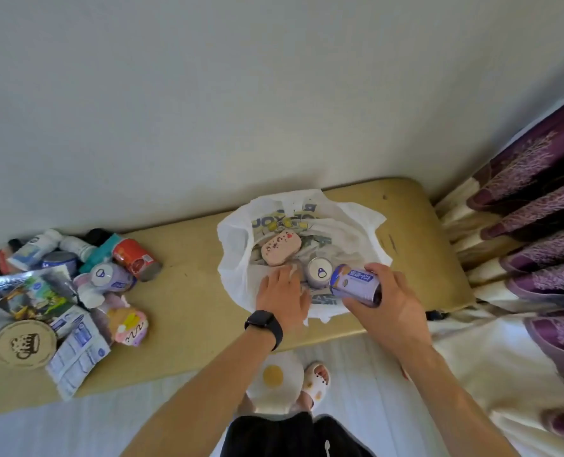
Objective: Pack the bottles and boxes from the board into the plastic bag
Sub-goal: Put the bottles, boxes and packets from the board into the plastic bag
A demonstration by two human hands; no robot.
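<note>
A white plastic bag lies open on the yellow board. Inside it are a pink oval box and an upright purple can. My right hand grips a second purple can, tilted over the bag's near right edge. My left hand, with a black watch on the wrist, holds the bag's near rim, fingers curled over the plastic. At the board's left end lies a pile of bottles, cans and boxes, among them a red can and another purple can.
The board stands against a white wall. A purple patterned curtain hangs at the right, close to the board's end. Below are my feet in slippers on a pale floor. A round brown lid and paper packets lie near the board's front left edge.
</note>
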